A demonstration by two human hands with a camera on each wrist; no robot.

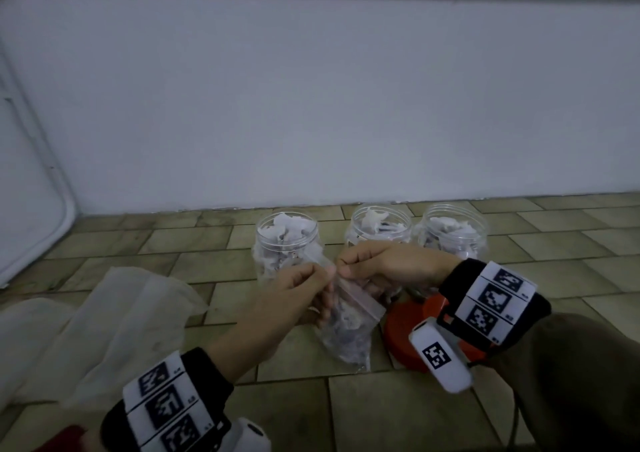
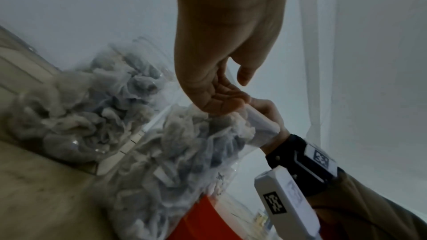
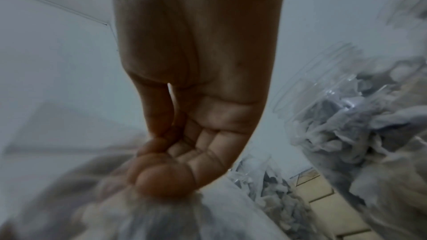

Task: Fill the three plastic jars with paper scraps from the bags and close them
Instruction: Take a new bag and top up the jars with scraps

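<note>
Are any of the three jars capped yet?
No: in the head view the left jar, middle jar and right jar all stand open-mouthed with scraps showing.

No readable words, brands or numbers anywhere. Only signs: black-and-white square code markers. Three in row on white band of left wrist strap (image 1: 169, 405), tiny print beside each too small to read. Three more on right wrist strap (image 1: 493, 297), same unreadable small print. One marker on white camera housing (image 1: 437, 356) at right wrist; in left wrist view faint grey print beside that marker, blurred. Jars, bag, red lid: no label legible.
</note>
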